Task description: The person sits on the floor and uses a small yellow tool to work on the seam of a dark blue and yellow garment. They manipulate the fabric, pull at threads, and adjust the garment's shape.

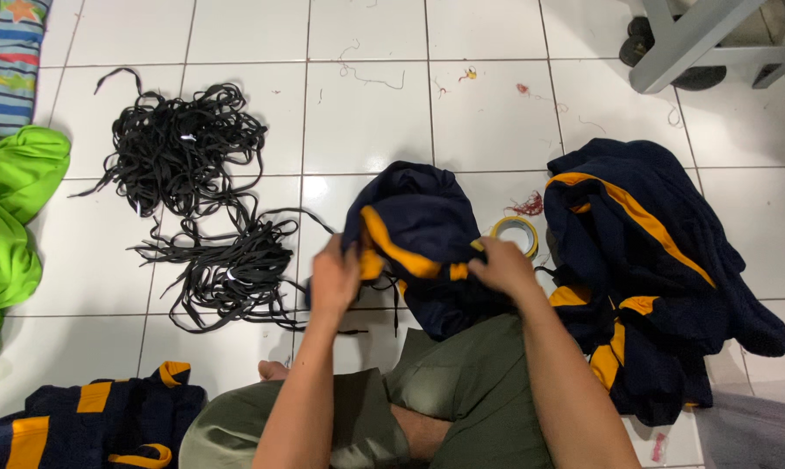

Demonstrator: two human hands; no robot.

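- Your left hand (pixel 334 276) and right hand (pixel 502 265) both have their fingers closed on a navy garment with orange stripes (pixel 418 234), holding it bunched up over the tiled floor (pixel 366 122), just in front of your knees.
- Just past your right hand, a roll of tape (pixel 517 232) lies on the floor, partly hidden by the garment, with a small tuft of red thread (pixel 526 205) beside it.
- To the right sits a pile of matching navy and orange garments (pixel 653 269), close beside your right forearm.
- To the left, two heaps of tangled black cord (pixel 193 195) spread across the tiles; loose strands from the nearer heap run under the held garment.
- Bright green fabric (pixel 10 208) crowds the floor's left edge, with a striped cloth (pixel 10 61) at the far left corner.
- Another navy and orange piece (pixel 89 421) lies at the near left corner.
- A grey furniture frame (pixel 696 39) stands at the far right corner.
- Bare tiles remain open along the far edge, straight ahead of the garment.
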